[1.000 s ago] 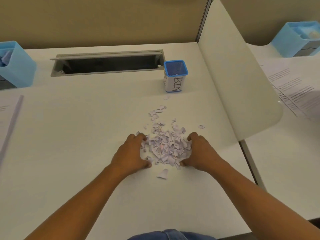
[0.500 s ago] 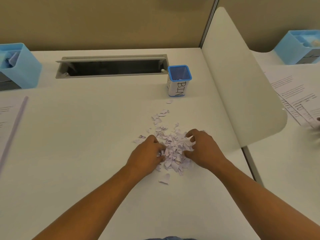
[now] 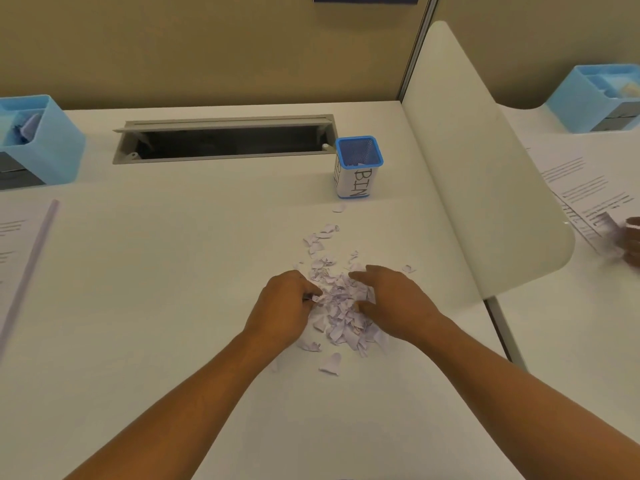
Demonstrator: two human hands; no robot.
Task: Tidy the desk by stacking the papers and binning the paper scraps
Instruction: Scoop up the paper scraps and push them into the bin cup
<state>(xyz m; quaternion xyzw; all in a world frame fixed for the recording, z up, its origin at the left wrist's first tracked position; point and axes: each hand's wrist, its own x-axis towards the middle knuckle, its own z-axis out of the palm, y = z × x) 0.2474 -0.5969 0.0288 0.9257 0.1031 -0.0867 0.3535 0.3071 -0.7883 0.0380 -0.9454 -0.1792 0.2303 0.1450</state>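
Listing one white desk (image 3: 173, 289), as seen from the head view.

1. Paper scraps (image 3: 341, 308): small torn white pieces with print, heaped at the centre of the desk. A thin trail of strays runs from the heap toward 12 o'clock. One stray scrap (image 3: 330, 363) lies apart at 6 o'clock.
2. Left hand (image 3: 280, 306): at 9 o'clock of the heap, fingers curled tight into its edge, pinching a few scraps.
3. Right hand (image 3: 398, 299): at 3 o'clock of the heap, fingers spread and only lightly bent, cupped over the scraps and touching them, clasping nothing that shows.
4. Bin (image 3: 358, 168): small blue mesh cup with a white label reading BIN, upright at 12 o'clock of the heap, well apart from both hands.
5. Papers (image 3: 14, 237): printed sheets at 9 o'clock, cut off by the edge of view.
6. Cable slot (image 3: 225, 140): open, at 11 o'clock, just beside the bin.
7. Blue organiser (image 3: 41, 140): at 10 o'clock, near the wall.
8. Divider panel (image 3: 485, 168): upright at 2 o'clock, along the desk's right edge.
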